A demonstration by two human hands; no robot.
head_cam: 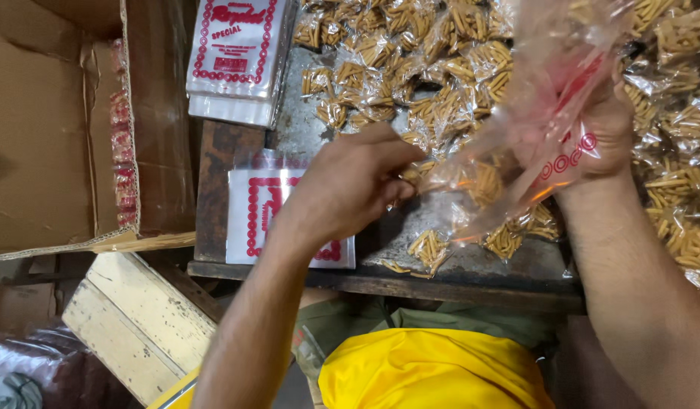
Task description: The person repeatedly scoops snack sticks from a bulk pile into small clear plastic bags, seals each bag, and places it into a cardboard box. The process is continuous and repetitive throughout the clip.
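Two hands worked one clear bag (547,113). The right hand (603,132) gripped it at its printed edge, holding it up, seemingly to keep the mouth open. The left hand (353,185) was pinched shut on a small snack packet (482,182), pressed at the bag's lower end, at three o'clock from that hand. More packets (410,68) lay heaped at twelve o'clock on the table (471,265); flat empty bags (240,53) sat at eleven, beside a cardboard box (39,136).
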